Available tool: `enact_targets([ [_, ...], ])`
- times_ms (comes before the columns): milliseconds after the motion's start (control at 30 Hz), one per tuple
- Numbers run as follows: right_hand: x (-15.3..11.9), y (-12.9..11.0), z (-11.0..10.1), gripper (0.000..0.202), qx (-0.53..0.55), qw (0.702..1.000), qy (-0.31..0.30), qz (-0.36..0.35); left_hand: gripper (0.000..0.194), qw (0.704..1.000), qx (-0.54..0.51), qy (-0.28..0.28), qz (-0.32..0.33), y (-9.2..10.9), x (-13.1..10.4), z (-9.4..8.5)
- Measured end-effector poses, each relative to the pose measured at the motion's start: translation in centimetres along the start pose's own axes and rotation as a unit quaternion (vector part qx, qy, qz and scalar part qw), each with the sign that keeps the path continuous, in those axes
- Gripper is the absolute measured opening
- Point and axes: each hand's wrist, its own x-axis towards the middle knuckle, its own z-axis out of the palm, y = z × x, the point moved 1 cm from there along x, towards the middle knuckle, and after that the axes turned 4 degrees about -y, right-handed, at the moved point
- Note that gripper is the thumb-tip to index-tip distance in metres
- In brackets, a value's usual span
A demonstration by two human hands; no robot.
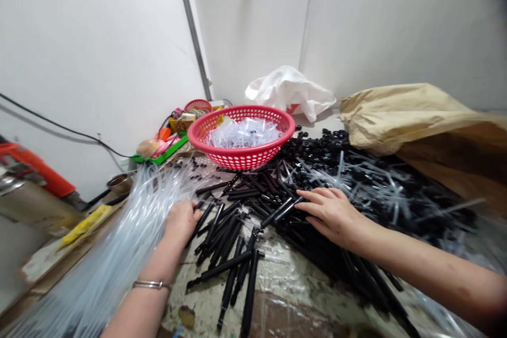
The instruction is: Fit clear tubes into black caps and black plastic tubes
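My left hand (pixel 182 217), with a metal bangle at the wrist, is closed around the end of a black tube (pixel 202 221), beside a long bundle of clear tubes (pixel 130 232). To the right, my right hand (pixel 327 211) reaches over the black pile, its fingertips on a black tube (pixel 288 209); its fingers are fairly straight and slightly apart. Between the hands lie several more black tubes (pixel 225 237), some with thin tips. Behind them stands a red basket (pixel 241 159) holding short clear pieces (pixel 245 133).
Small black parts and clear tubes (pixel 368 185) are heaped at right, below a brown paper sack (pixel 412 116). A white plastic bag (pixel 287 90) lies at the back. A green tray (pixel 170 151), a metal cup (pixel 119 185) and a yellow object (pixel 85 226) are at left.
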Motion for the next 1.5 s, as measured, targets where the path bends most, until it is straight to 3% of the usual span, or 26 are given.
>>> enact_targets([
  [200,-6.8,1.4,-3.3,0.024,0.031,0.994,0.068,0.075,0.031,0.999,-0.01,0.027,-0.045,0.7,0.1,-2.0],
  [300,-11.0,1.7,-4.5,0.025,0.06,0.988,0.071,0.124,0.046,0.99,-0.113,0.055,-0.069,1.8,-0.3,-3.4],
  [400,-15.1,1.9,-5.4,0.025,0.103,0.977,0.069,0.175,0.059,0.978,-0.189,0.028,-0.083,3.7,-1.6,-4.3],
  [533,-20.0,2.3,-5.2,0.025,0.147,0.954,0.046,0.257,0.057,0.941,-0.339,-0.007,-0.004,7.8,-5.8,-4.7],
  [667,-23.1,1.9,-2.8,0.021,0.12,0.954,-0.015,0.273,0.061,0.894,-0.444,-0.044,0.047,12.4,-11.8,-3.2],
  [800,-23.2,0.9,-0.7,0.022,0.049,0.959,-0.008,0.278,0.079,0.828,-0.547,-0.113,0.046,15.6,-17.3,-0.4],
  [933,-22.2,0.7,0.2,0.011,0.02,0.96,-0.003,0.28,0.068,0.759,-0.614,-0.213,0.036,17.4,-21.2,0.7],
  [1033,-22.1,1.2,0.4,0.011,0.015,0.963,0.02,0.269,0.058,0.727,-0.635,-0.261,0.006,18.1,-23.2,0.5],
  [1167,-22.0,1.2,-0.6,0.018,0.091,0.967,0.075,0.224,0.054,0.714,-0.653,-0.247,-0.056,18.3,-24.6,0.7],
  [1300,-20.4,-1.4,-2.0,0.021,0.221,0.965,0.069,0.127,0.055,0.689,-0.672,-0.261,-0.075,18.2,-25.2,1.4],
  [1400,-18.7,-3.5,-2.8,0.014,0.151,0.981,0.082,0.086,0.047,0.672,-0.685,-0.273,-0.069,18.2,-25.5,1.6],
  [1500,-17.6,-4.7,-3.3,0.009,0.079,0.994,0.049,0.052,0.042,0.659,-0.695,-0.281,-0.064,18.2,-25.7,1.6],
])
